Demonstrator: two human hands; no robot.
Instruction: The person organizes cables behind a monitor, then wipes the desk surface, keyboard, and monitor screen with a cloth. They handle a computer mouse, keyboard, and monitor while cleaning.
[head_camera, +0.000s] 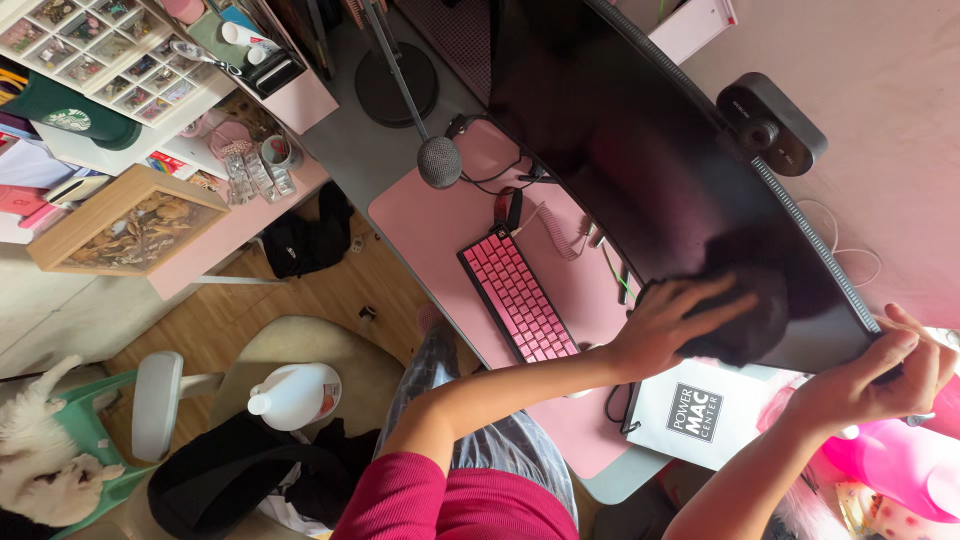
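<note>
Step in hand, as judged from the view: wiping the curved monitor (640, 150) screen. The left hand (668, 325) lies flat, fingers spread, pressing a dark cloth (745, 300) against the lower screen area. The right hand (870, 380) grips the monitor's edge, fingers curled over it, steadying the panel. The monitor stands on the pink desk mat (440, 215), behind the pink keyboard (517, 297). Further passes call for light, even pressure and a firm bracing hold
</note>
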